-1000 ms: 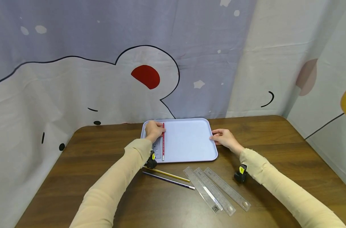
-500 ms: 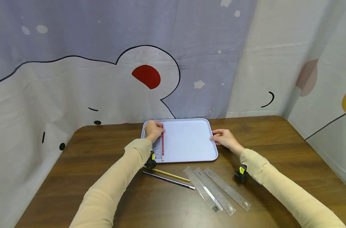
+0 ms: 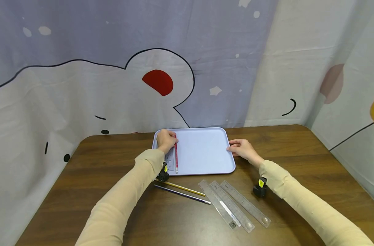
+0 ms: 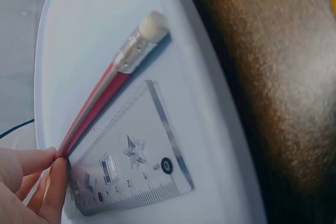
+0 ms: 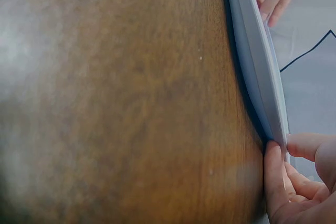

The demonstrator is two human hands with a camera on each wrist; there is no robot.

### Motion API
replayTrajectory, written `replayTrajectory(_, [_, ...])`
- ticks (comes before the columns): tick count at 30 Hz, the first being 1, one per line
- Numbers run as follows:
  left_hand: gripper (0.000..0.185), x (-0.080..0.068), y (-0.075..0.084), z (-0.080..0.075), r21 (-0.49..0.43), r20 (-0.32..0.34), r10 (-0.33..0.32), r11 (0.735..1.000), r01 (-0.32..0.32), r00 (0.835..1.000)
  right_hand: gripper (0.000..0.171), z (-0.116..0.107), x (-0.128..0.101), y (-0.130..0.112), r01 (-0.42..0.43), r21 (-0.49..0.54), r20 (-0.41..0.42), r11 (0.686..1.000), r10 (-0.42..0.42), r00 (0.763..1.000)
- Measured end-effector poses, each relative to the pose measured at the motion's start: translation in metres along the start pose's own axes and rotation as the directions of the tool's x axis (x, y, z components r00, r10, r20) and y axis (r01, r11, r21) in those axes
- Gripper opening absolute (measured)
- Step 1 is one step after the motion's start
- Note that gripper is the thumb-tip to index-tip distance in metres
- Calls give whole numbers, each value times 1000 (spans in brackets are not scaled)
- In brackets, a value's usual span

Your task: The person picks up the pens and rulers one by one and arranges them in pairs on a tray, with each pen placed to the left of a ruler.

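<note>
Item count: rulers, pencils, tray, hands

You have four clear rulers: one [image 3: 170, 160] in the tray and three [image 3: 233, 204] on the table [image 3: 297, 164]. You have three pencils: one red [image 3: 176, 152] in the tray, one yellow [image 3: 181, 188] and one dark blue [image 3: 182, 194] on the table. One tray [image 3: 205, 150]. Two hands, left [image 3: 166, 140] and right [image 3: 240, 148].

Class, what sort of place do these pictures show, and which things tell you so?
Probably a staged tabletop workspace, not a lived-in room: a brown wooden table, printed cloth hung round it, and rulers and pencils beside a pale tray.
</note>
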State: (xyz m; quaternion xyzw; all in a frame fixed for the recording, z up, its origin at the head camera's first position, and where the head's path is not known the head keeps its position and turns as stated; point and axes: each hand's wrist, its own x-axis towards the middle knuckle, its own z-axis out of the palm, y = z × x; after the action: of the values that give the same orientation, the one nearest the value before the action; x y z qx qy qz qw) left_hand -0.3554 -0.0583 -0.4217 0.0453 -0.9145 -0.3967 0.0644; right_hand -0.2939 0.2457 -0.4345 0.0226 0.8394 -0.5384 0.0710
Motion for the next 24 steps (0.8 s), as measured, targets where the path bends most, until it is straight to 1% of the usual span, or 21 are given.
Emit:
replayTrajectory(6, [24, 2, -1, 0, -37, 26, -22, 999, 23, 999, 46, 0, 0, -1, 2, 3, 3, 1000, -2, 1000])
replayTrajectory(12, [24, 1, -1, -1, -8, 25, -17, 1000, 17, 1000, 46, 0, 0, -1, 2, -3, 5, 1000, -2, 1000])
replayTrajectory(14, [25, 1, 0, -1, -13, 30, -17, 1000, 17, 999, 46, 0, 0, -1, 0, -9, 4, 1000, 0, 1000])
replayTrajectory(17, [24, -1, 0, -3, -41, 47, -31, 999, 33, 998, 46, 1, 0, -1, -4, -16, 5, 1000, 4, 1000])
replayTrajectory(20, [25, -2, 2, -7, -88, 63, -51, 995, 57, 997, 46, 1, 0, -1, -6, -15, 4, 1000, 6, 1000])
replayTrajectory(24, [26, -3, 3, -13, -166, 75, -89, 981, 101, 993, 46, 0, 0, -1, -1, -13, 3, 1000, 1, 1000])
